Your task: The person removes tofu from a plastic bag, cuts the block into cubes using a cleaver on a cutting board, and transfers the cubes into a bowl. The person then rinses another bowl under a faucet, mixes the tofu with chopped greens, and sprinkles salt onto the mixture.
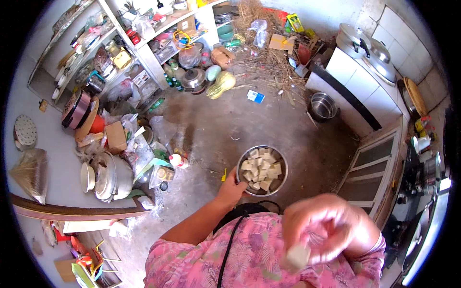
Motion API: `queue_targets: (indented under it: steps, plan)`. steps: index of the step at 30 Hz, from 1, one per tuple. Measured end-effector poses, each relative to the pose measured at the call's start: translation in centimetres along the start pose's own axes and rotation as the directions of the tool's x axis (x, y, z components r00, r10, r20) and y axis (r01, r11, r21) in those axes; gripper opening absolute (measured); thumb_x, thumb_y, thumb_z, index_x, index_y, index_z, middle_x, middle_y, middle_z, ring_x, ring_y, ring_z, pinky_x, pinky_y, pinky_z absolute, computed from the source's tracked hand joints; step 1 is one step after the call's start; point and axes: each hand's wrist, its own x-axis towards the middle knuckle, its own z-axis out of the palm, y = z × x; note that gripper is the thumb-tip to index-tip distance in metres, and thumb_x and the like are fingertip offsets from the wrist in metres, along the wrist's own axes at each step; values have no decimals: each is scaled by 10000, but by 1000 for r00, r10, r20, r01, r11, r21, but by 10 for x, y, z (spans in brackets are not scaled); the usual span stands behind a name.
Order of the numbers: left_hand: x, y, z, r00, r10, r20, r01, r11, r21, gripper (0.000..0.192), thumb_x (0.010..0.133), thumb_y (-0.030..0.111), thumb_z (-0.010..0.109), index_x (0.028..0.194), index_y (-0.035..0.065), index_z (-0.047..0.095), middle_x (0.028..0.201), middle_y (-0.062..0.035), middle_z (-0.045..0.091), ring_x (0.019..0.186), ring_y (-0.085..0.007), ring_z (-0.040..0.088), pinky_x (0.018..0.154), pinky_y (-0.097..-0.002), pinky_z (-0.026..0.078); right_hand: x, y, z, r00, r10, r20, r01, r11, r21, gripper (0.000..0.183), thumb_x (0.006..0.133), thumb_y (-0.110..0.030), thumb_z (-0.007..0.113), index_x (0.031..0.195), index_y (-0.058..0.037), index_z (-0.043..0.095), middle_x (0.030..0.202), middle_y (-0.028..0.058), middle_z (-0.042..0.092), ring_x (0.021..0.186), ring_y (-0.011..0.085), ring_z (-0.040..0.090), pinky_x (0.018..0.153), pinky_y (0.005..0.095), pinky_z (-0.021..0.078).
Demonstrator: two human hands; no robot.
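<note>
My left hand [230, 192] grips the rim of a round metal bowl [287, 172], fingers on its left side. Pale cubes, perhaps tofu, [262, 166] lie in the bowl. My right hand [320, 230] is raised close to the camera, to the right of the bowl and over the pink patterned shirt, blurred. Between its fingertips it pinches one pale chunk [298, 256].
A metal pot [323, 106] stands on the floor by the tiled stove [354, 81]. A squash [222, 84] and a lidded pot [193, 80] are near the shelves. Bags and a large metal pot [115, 176] crowd the left; a stove top [414, 201] is at right.
</note>
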Motion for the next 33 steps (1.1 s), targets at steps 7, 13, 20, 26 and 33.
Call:
queue_targets:
  steps: [7,13,20,26,33]
  plan:
    - [7,34,-15,964,-27,-263,-12,990,-144,460,775,-18,491,1220,9,380,1111,-177,540,941,-298,606,758,-425,555,31,-28,-35,890,-165,426,150,986,69,308,819,-173,682,1007,60,607,812,72,562,637,144,523,546,258,409]
    - [-7,50,-36,855,2,-518,-189,932,-309,461,770,-23,456,1221,1,360,1147,-182,518,971,-324,591,785,-450,546,56,-49,-93,726,-296,620,106,940,324,365,816,-151,683,1091,69,587,843,84,572,641,150,521,552,253,410]
    - [-29,16,-83,683,-82,-726,-423,766,-484,443,784,-22,415,1223,-4,362,1166,-186,513,1005,-342,582,816,-475,538,120,-29,-216,921,340,189,-350,936,24,380,841,-147,630,1176,13,550,804,-30,546,746,39,480,643,179,381]
    - [-24,-9,-143,543,-155,-825,-539,689,-484,479,757,-39,434,1230,21,387,1129,-176,538,920,-331,613,726,-434,576,189,54,-351,814,409,-413,-474,878,-65,259,864,-157,580,1085,-24,596,666,-42,475,540,63,411,461,216,306]
    - [16,41,-214,463,-96,-881,-613,684,-396,488,745,-30,429,1227,30,383,1105,-164,545,897,-305,622,688,-390,582,88,118,-539,194,466,-863,-599,753,272,191,802,-215,578,638,-171,491,519,-31,423,388,116,372,357,243,252]
